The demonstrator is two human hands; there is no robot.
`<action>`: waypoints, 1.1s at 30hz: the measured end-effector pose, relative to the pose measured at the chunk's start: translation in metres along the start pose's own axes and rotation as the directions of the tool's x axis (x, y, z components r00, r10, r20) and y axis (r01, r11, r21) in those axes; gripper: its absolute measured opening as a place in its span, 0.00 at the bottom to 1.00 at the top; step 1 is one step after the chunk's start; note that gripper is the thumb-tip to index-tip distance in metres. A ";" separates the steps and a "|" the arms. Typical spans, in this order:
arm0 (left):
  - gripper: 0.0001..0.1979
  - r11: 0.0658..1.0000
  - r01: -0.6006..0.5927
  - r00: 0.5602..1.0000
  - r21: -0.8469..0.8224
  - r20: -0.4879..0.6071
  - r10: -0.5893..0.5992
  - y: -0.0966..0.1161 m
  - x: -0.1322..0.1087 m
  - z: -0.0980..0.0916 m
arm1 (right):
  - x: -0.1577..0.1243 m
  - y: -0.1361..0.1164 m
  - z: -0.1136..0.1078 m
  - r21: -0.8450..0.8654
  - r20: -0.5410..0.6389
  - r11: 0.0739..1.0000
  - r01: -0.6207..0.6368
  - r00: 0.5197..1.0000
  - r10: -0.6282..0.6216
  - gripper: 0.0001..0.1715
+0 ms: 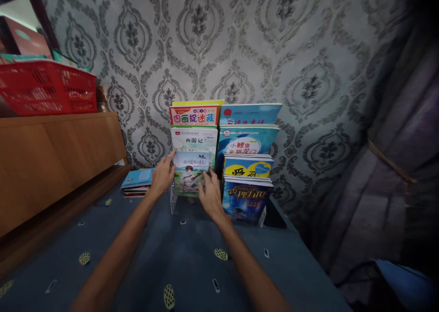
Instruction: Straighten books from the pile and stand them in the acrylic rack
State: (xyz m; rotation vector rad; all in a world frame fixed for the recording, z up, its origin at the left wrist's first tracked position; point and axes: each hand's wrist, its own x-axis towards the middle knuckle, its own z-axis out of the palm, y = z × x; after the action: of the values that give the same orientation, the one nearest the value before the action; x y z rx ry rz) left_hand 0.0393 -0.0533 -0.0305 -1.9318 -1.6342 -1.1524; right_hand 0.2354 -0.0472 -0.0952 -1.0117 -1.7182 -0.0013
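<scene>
The left hand [163, 172] and right hand [211, 194] hold the guitar-cover paperback [188, 169] between them at its 2 sides, seemingly steadying it upright before the 西游记 book [194, 137] behind their grip, above a clear stand [173, 204].

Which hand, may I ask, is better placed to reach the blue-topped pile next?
Probably the left hand: it is nearer the pile, while the right hand touches the guitar-cover book farther right.

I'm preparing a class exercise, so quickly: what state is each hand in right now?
Left hand: closed, holding the small book by its left edge.
Right hand: closed, holding the same book by its right edge.
</scene>
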 end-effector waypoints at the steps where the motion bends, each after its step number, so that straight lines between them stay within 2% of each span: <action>1: 0.29 1.000 -0.001 1.000 -0.004 -0.005 0.001 0.000 0.000 -0.001 | 0.000 0.000 -0.001 0.001 -0.005 1.000 -0.003 1.000 0.003 0.28; 9: 0.25 1.000 0.004 0.999 -0.029 -0.039 -0.005 0.005 0.001 -0.010 | 0.004 -0.008 -0.008 0.016 -0.018 1.000 -0.001 1.000 0.001 0.27; 21: 0.23 0.999 -0.035 0.997 -0.021 -0.067 0.034 0.007 -0.010 -0.020 | 0.009 -0.022 -0.031 0.082 -0.024 0.997 0.013 1.000 -0.011 0.24; 29: 0.26 1.000 -0.018 0.999 -0.019 -0.031 0.018 0.002 -0.018 -0.017 | 0.009 -0.030 -0.042 0.107 -0.066 0.993 0.049 0.997 -0.042 0.21; 33: 0.29 0.999 -0.009 0.999 -0.038 -0.031 0.008 -0.012 -0.032 -0.014 | 0.007 -0.040 -0.051 0.130 -0.073 0.989 0.063 0.996 -0.054 0.19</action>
State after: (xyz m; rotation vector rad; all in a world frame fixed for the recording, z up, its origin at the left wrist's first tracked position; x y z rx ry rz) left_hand 0.0231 -0.0810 -0.0494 -1.9329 -1.5982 -1.2128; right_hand 0.2504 -0.0917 -0.0507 -0.8541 -1.6614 0.0392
